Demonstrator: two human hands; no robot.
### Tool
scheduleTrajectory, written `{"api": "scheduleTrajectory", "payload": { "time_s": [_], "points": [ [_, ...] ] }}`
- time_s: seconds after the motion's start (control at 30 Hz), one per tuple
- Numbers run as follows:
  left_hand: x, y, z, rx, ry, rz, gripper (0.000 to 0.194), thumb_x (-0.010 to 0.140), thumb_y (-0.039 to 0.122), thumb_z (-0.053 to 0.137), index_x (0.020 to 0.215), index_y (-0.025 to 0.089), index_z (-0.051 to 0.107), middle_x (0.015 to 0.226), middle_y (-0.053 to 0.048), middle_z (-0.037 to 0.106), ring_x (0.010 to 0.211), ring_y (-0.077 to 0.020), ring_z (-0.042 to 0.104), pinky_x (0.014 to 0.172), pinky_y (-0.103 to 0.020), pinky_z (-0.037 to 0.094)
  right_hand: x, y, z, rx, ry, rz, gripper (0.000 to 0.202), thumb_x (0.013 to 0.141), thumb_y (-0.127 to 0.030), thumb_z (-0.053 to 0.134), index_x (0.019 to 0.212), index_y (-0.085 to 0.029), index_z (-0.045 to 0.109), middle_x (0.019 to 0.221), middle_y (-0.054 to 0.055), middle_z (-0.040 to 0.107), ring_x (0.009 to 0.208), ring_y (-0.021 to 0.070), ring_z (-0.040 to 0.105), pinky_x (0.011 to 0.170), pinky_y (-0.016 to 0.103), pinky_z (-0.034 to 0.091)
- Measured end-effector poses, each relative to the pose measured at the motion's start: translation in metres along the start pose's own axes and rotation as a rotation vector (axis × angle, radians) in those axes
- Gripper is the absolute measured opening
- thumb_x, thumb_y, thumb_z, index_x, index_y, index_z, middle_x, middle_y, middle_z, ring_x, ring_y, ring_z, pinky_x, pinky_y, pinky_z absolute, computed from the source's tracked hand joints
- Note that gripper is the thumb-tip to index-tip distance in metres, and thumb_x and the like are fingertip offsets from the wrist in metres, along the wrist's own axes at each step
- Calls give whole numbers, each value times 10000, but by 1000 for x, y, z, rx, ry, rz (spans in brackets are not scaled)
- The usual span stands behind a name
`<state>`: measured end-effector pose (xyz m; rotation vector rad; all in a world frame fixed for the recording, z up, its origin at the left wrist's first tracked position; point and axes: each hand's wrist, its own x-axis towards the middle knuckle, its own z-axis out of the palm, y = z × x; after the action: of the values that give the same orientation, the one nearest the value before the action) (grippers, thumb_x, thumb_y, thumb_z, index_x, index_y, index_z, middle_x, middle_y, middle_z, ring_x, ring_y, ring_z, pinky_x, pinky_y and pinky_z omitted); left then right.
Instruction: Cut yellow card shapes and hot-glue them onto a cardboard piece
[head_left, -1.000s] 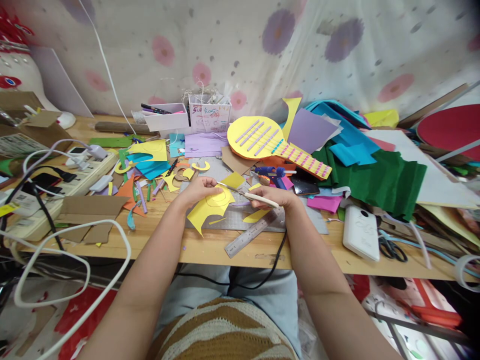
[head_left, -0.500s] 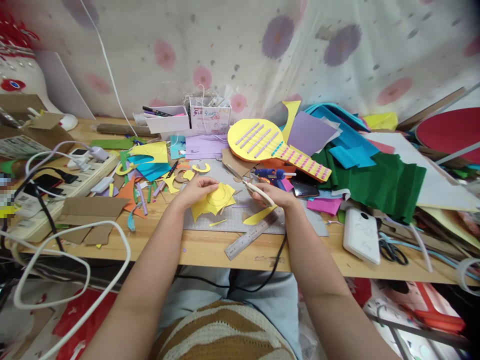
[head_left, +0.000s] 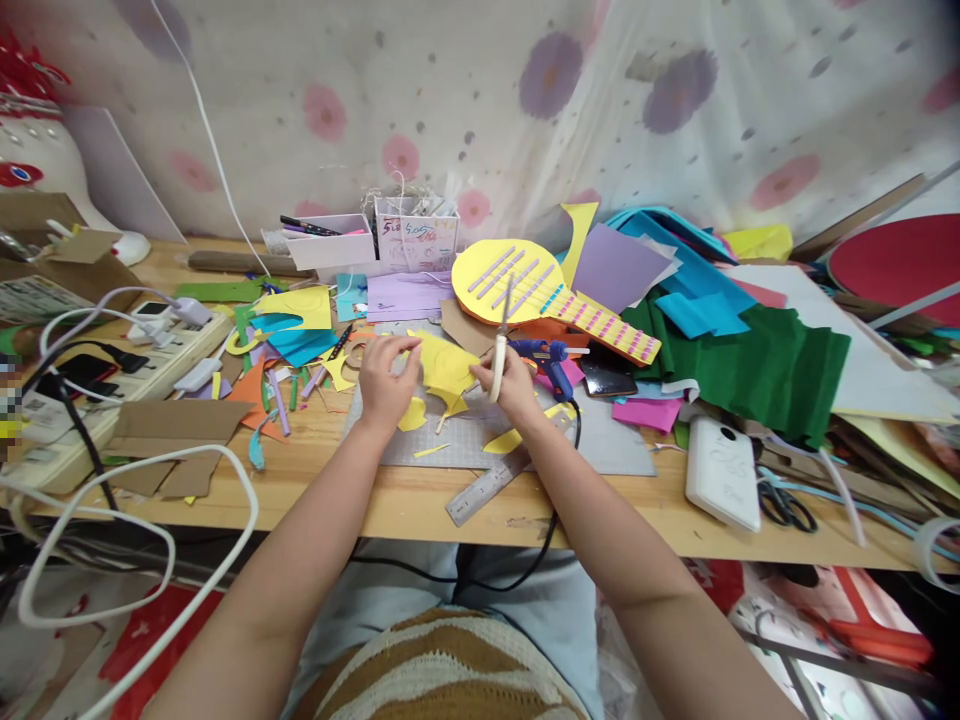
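Observation:
A piece of yellow paper is between my hands, over the grey cutting mat. My left hand has its thumb and fingers closed at the paper's left edge. White-handled scissors are in my right hand, blades pointing up and away from me. The fingertips of that hand also touch the paper's right edge. Below the paper, a small yellow cut piece lies near my left wrist. A steel ruler and a yellow strip rest close to my right wrist.
Behind my right hand are a blue glue gun and a yellow paper guitar. Colourful scraps and a power strip lie left. At right are green crepe paper, a white power bank and black-handled scissors.
The yellow paper has been lifted and turned. The scissors have swung from pointing left to pointing upward, and my right hand has come in to the paper. A small yellow piece now shows on the mat.

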<state>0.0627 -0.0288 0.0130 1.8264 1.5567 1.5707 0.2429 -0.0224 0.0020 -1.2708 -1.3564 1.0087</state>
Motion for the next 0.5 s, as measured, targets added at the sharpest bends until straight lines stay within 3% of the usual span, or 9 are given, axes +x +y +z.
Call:
{"api": "scheduleTrajectory", "payload": {
  "time_s": [0.07,0.2,0.27,0.37,0.5],
  "points": [
    [-2,1,2,3,9,-40,200,784,356,523,768,199,645,781,-40,609,789,-166,546,804,-292,419,1,0,0,112,111,13,349,616,-385,627,767,-200,373,656,-40,460,518,82,454,511,235,382],
    [-14,2,19,-138,-413,-262,293,736,456,562,646,179,601,576,-5,549,572,-129,509,576,-252,430,-1,-3,3,264,137,-2,396,620,-425,629,781,-208,339,672,-42,457,530,93,517,512,232,396],
    [-20,3,29,-310,-500,-410,318,687,478,608,760,168,596,625,-8,584,565,-131,543,525,-247,438,-2,-4,6,274,120,-3,428,613,-460,640,775,-208,336,668,-45,457,527,94,526,518,236,404],
    [-21,5,37,-552,-394,-510,378,654,480,634,846,167,544,747,-19,612,637,-136,595,551,-255,482,-6,-5,11,231,28,19,474,592,-510,656,773,-205,342,635,-48,466,504,92,500,518,244,408],
    [-10,2,29,-626,-191,-499,319,659,444,631,726,179,467,733,10,576,676,-124,606,584,-243,498,-7,-8,5,65,-217,44,454,634,-548,616,778,-200,363,598,-51,441,499,84,429,484,228,349]
  ]
}}
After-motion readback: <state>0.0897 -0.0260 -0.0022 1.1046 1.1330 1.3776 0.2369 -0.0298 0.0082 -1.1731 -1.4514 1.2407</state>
